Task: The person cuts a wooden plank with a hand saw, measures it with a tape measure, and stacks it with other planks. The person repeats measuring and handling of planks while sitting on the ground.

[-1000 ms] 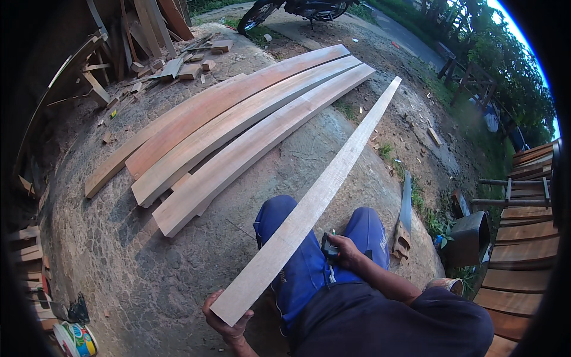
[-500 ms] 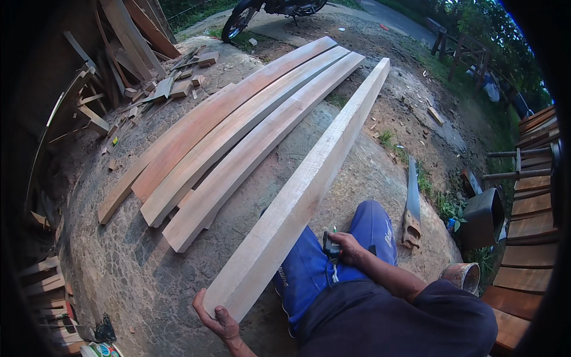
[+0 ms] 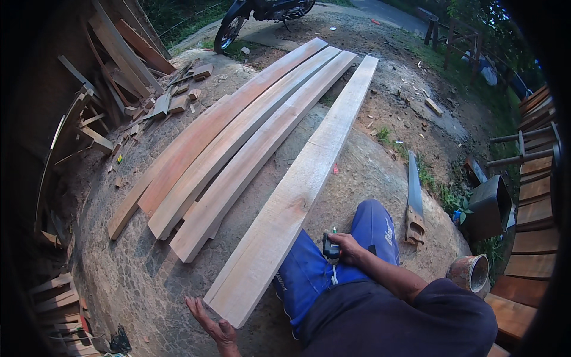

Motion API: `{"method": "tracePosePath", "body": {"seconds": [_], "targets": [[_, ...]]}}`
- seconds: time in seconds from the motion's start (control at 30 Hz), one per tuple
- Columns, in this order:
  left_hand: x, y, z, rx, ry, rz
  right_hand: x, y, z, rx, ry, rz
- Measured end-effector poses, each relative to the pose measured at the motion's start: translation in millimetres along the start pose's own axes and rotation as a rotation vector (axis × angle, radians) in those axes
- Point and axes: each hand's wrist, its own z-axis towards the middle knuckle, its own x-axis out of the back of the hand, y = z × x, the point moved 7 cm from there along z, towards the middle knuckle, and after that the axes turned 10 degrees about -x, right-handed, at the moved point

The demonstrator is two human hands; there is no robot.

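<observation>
A long pale timber beam (image 3: 291, 205) stretches from beside my left knee to the far side, its broad face with a knot turned upward. My left hand (image 3: 213, 327) is at the beam's near end, fingers spread and thumb raised, close against the corner. Whether it still touches the wood I cannot tell. Over my lap, my right hand (image 3: 350, 249) is closed round a small dark tool (image 3: 331, 247) that resembles a tape measure. A thin green-tipped stick shows just above it. Left of the beam, several curved timbers (image 3: 238, 169) lie side by side.
A handsaw (image 3: 414, 199) lies to the right of my knee, near a stained bucket (image 3: 470, 272) and a dark square container (image 3: 489, 208). Offcuts (image 3: 178, 104) are heaped at the far left. A motorcycle (image 3: 256, 18) stands at the back. Stacked boards (image 3: 535, 247) line the right.
The beam has rolled from an edge-up position to broad face up, its far end shifting slightly left. My left hand's fingers have opened off its end. My right hand stays put.
</observation>
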Motion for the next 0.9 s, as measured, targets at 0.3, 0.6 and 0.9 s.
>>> {"method": "tracePosePath", "body": {"seconds": [0.3, 0.6, 0.9], "targets": [[-21, 7, -26, -0.598, -0.116, 0.437, -7, 2, 2, -0.007, -0.062, -0.031], [1, 71, 6, -0.382, -0.062, 0.167, 0, 2, 3, -0.02, -0.041, -0.042], [27, 130, 35, -0.005, 0.344, -0.133, -1, 7, 6, -0.037, -0.059, -0.117]]}}
